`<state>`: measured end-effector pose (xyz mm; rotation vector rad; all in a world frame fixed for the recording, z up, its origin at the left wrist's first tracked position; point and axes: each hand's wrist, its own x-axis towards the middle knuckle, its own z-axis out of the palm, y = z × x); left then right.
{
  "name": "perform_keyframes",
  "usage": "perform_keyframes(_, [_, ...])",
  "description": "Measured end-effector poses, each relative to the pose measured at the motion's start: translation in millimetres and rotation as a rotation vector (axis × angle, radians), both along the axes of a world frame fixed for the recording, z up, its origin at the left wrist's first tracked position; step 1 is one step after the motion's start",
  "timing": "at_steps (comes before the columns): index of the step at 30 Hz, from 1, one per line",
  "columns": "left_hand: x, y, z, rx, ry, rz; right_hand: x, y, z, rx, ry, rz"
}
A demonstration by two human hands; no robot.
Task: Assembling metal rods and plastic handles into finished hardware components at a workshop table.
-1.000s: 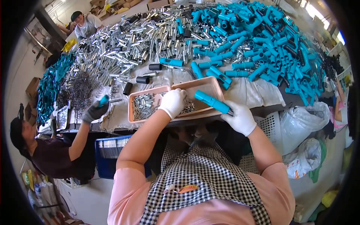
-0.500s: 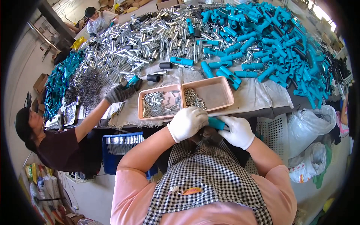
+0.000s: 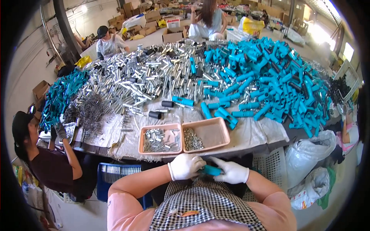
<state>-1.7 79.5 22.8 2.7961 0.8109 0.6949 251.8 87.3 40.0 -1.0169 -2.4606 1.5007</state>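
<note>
- Right hand (image 3: 233, 172), white-gloved: thumb and fingers clasp the right end of a short-looking teal plastic tube (image 3: 212, 170), held low in front of the apron (image 3: 200, 206), off the table
- Left hand (image 3: 187, 166), also white-gloved: fingers curled in against the tube's left end; whether they pinch a small part there I cannot tell, since the glove covers that spot
- Step in hand, as I judge it: close two-handed fitting at the tube's left end, the right hand steadying and the left fingers doing the fine work
- The next move seems to call for a firm right hold, the tube end kept lined up with the left fingertips, and a light push or turn
- Just beyond the left hand: a shallow peach tray (image 3: 169, 133) with loose silver pins (image 3: 154, 139)
- Just beyond the right hand: a second peach tray (image 3: 212, 134), small metal pieces (image 3: 192, 140) gathered on its left side
- Farther out, ahead of the left hand: black sleeves (image 3: 155, 115), a heap of silver metal tubes (image 3: 154, 75) and, farther left, a tangle of dark springs (image 3: 91, 115)
- Ahead and right of the right hand: a large pile of teal tube housings (image 3: 266, 77)
- Well left of the left hand: a dark-gloved co-worker (image 3: 52, 161) at the same table
</note>
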Motion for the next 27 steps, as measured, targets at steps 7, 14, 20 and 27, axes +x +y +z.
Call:
perform_keyframes(7, [4.0,61.1,10.5,-0.153,0.161,0.251,11.7,7.8,-22.6,0.263,0.138,-0.115])
perform_keyframes(14, [7.5,98.4,-15.8,-0.398,0.705,0.48,16.0,5.0,-15.1,-0.804,0.575,-0.562])
perform_keyframes(20, [-10.6,98.5,-36.6,-0.32,0.225,0.533,16.2,4.2,-22.3,-1.063,0.695,-0.548])
perform_keyframes(27, [-19.4,80.2,-31.1,-0.264,-0.12,0.456,0.9,-1.8,-30.2,-1.169,0.784,-0.511])
